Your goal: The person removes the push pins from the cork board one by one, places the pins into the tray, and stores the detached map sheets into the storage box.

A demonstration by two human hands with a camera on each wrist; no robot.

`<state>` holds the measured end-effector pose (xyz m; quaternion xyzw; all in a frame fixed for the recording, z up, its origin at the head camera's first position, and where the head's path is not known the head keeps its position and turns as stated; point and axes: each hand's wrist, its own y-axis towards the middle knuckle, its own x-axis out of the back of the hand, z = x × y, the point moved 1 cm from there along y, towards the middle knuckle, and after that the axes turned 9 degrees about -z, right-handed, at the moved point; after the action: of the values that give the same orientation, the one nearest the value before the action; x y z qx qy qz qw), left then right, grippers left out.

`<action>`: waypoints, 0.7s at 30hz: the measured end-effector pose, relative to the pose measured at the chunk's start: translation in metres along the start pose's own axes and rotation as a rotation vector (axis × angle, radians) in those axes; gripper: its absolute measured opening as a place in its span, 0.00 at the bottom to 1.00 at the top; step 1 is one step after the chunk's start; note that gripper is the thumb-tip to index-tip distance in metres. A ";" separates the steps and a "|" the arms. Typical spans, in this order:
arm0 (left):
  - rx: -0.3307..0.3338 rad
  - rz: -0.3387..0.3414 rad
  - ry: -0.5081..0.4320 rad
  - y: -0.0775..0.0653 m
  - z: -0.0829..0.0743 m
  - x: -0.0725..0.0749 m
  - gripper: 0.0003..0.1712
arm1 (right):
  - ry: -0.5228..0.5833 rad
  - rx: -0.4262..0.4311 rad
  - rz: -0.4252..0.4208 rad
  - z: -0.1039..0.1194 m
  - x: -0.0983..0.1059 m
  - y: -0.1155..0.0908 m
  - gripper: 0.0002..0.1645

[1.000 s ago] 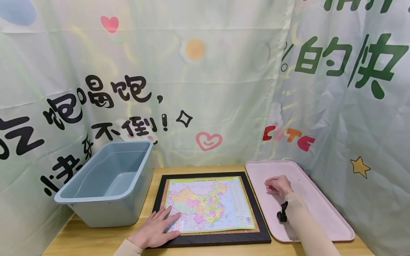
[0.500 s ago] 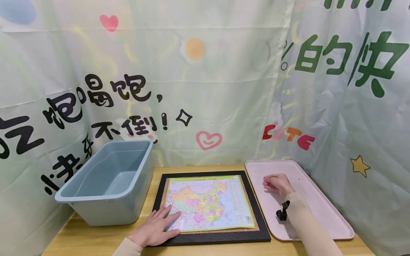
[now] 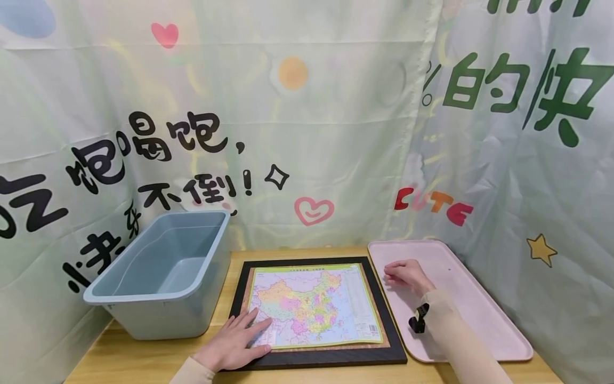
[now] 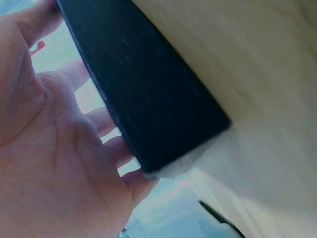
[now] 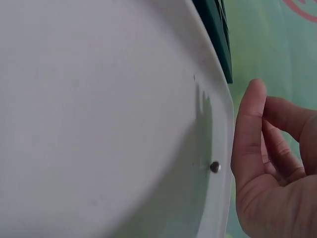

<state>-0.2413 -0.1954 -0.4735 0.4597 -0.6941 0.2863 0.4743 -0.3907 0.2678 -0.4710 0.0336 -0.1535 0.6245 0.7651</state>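
Note:
A black-framed corkboard (image 3: 336, 358) lies on the table with a colourful map (image 3: 299, 309) on it. My left hand (image 3: 235, 341) rests spread over the board's near left corner, fingers on the map. The left wrist view shows my palm beside the black frame edge (image 4: 143, 84). Above the left part of a pink tray (image 3: 475, 320) is my right hand (image 3: 410, 276), thumb and index finger brought together. Whether something small sits between them is hidden. A small dark, shiny stud (image 5: 215, 167), perhaps a thumbtack, lies on the tray.
A deep blue-grey plastic bin (image 3: 206, 304) stands left of the board on the wooden table (image 3: 144, 362). A printed cloth curtain (image 3: 336, 160) hangs behind and along both sides. The tray lies close against the board's right side.
My right hand has moved left across the tray towards the board. The left hand, map and board have stayed in place.

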 end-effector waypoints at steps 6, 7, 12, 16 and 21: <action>-0.004 0.005 0.009 0.000 0.001 -0.002 0.37 | -0.066 -0.006 0.037 0.003 -0.009 -0.003 0.17; -0.005 0.005 0.009 0.000 0.001 -0.002 0.37 | -0.074 -0.003 0.044 0.003 -0.011 -0.004 0.18; -0.005 -0.004 0.000 0.000 0.002 -0.002 0.37 | -0.098 0.051 0.117 0.008 -0.017 -0.009 0.22; -0.005 -0.001 -0.009 0.000 0.002 -0.001 0.37 | -0.147 0.114 0.176 0.008 -0.022 -0.012 0.23; -0.006 0.004 -0.007 0.001 0.002 -0.001 0.37 | -0.280 0.199 0.169 0.008 -0.029 -0.017 0.21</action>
<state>-0.2425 -0.1962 -0.4746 0.4578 -0.6975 0.2835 0.4728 -0.3811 0.2350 -0.4687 0.1829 -0.1982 0.6879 0.6738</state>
